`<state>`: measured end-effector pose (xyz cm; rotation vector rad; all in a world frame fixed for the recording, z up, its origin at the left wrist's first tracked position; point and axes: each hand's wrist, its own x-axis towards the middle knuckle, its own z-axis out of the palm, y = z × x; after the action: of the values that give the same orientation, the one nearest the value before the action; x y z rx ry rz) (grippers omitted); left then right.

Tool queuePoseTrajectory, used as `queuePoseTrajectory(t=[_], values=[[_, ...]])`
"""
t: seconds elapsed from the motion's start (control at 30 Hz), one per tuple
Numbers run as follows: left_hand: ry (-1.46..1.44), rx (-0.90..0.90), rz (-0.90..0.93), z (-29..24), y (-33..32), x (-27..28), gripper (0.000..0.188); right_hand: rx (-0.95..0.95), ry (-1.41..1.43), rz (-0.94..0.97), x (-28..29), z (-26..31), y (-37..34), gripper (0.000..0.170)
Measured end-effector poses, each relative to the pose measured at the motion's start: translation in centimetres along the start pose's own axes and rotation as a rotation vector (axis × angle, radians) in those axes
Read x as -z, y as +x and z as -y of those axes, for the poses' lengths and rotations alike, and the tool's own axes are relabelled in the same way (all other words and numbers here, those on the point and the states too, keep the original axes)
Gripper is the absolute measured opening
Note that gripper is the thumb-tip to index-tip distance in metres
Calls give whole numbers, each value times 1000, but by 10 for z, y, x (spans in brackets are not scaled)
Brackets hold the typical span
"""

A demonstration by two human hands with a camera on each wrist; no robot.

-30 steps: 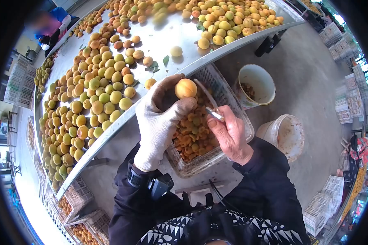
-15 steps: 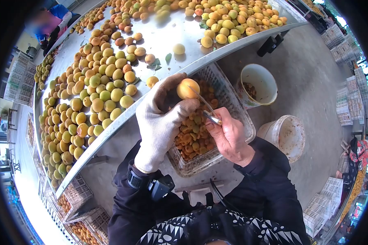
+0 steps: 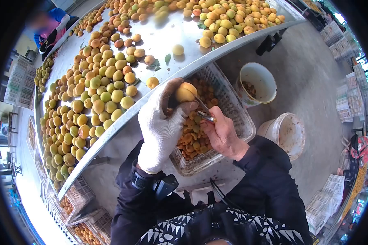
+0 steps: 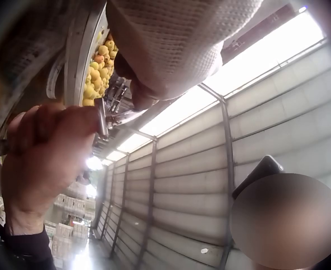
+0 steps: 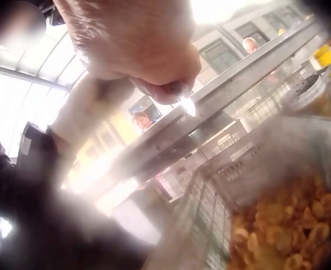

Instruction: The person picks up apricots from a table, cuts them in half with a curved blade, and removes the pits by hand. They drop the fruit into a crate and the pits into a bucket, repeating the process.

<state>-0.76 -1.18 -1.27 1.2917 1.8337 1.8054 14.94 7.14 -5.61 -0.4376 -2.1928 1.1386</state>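
A white-gloved left hand (image 3: pixel 161 122) holds a round yellow-orange fruit (image 3: pixel 186 92) between its curled thumb and fingers, while the bare right hand (image 3: pixel 225 134), just beside it, has its fingers clenched round a small knife (image 3: pixel 207 117) whose blade meets the fruit. Beneath both hands' fingers sits a plastic crate (image 3: pixel 230 100) of cut fruit pieces (image 3: pixel 190 141); beyond the gloved fingertips, whole fruits (image 3: pixel 106 83) cover much of a metal table (image 3: pixel 151 38).

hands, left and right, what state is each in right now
Left hand: closed, holding a yellow-orange fruit.
Right hand: closed, holding a knife, blade at the fruit.
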Motion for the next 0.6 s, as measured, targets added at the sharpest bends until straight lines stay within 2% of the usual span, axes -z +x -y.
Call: queuePoseTrajectory(t=[0.07, 0.17, 0.23, 0.37, 0.43, 0.6], values=[[25, -33, -3, 0, -1, 1, 48, -10, 1, 17, 0, 0, 1, 19], [29, 14, 25, -6, 1, 2, 50, 10, 2, 23, -2, 1, 2, 20], [-269, 201, 69, -12, 3, 0, 50, -41, 18, 56, -3, 2, 1, 20], [-271, 262, 133, -7, 5, 1, 47, -35, 0, 31, -6, 1, 1, 21], [-431, 347, 136, -5, 7, -1, 47, -31, -70, 19, -6, -1, 2, 22], [-562, 504, 175, 4, 7, -4, 43, -38, -95, 13, -3, -3, 3, 24]])
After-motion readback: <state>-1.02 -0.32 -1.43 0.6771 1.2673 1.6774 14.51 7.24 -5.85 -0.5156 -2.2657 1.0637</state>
